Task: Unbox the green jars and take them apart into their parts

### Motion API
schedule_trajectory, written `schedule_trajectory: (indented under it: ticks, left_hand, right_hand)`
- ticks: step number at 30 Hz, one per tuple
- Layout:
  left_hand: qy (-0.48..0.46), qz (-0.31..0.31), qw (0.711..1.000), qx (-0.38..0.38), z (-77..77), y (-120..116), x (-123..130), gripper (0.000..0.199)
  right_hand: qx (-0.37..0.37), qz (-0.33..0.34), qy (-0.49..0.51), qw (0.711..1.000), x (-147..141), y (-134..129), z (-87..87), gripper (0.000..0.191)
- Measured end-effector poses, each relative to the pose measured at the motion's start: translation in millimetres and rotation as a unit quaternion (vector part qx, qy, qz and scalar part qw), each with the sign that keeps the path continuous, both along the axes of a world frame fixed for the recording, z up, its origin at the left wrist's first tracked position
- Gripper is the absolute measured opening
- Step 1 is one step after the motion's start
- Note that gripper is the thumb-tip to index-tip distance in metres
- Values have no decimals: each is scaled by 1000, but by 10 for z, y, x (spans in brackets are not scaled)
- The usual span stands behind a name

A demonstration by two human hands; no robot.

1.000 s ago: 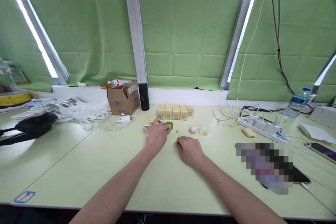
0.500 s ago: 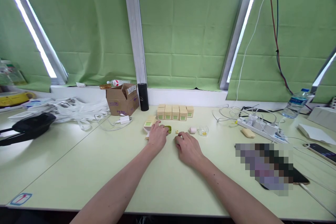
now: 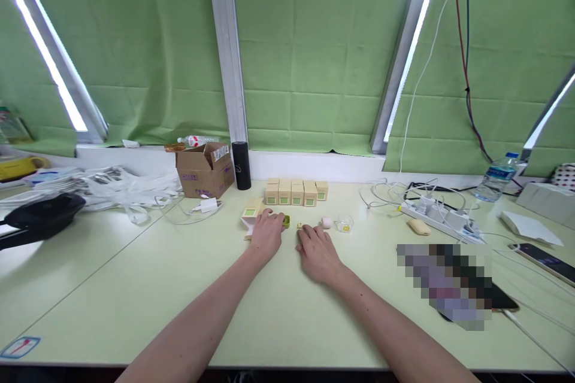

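Observation:
My left hand (image 3: 268, 236) rests on the table with its fingers apart, beside an opened small kraft box (image 3: 250, 213). Its fingertips are at a small green container (image 3: 286, 221). Palm down, my right hand (image 3: 318, 253) lies with spread fingers just in front of a tiny yellow piece (image 3: 299, 225); nothing shows in its grasp. Right of that piece are a small pink-white item (image 3: 326, 222) and a clear case (image 3: 345, 224) with something yellow in it.
Several small kraft boxes (image 3: 297, 192) stand in a row behind the hands. Further left are a cardboard box (image 3: 204, 176), a black cylinder (image 3: 241, 166) and white straps (image 3: 135, 188). A power strip (image 3: 442, 219), cables, phones and a water bottle (image 3: 496, 178) are right.
The view has shifted slightly to the right. My right hand's fingers have spread and reached slightly forward, closer to the tiny yellow piece. My left hand stays at the green container.

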State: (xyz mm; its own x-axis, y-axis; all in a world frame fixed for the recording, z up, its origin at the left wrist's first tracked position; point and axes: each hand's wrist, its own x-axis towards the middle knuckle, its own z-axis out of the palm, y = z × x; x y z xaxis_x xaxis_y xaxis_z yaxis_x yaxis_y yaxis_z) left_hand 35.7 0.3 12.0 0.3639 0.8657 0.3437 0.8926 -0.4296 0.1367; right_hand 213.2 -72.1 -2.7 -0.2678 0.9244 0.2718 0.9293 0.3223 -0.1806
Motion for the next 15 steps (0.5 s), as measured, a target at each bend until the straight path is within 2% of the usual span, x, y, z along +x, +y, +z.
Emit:
schedule_trajectory:
  ticks: [8, 15]
  left_hand:
    - [23, 4, 1000, 6, 9, -13, 7, 18]
    - [28, 8, 999, 14, 6, -13, 13, 17]
  right_hand:
    - [-4, 3, 2, 1000, -4, 34, -14, 45]
    - [3, 0, 3, 1000, -1, 71, -47, 44]
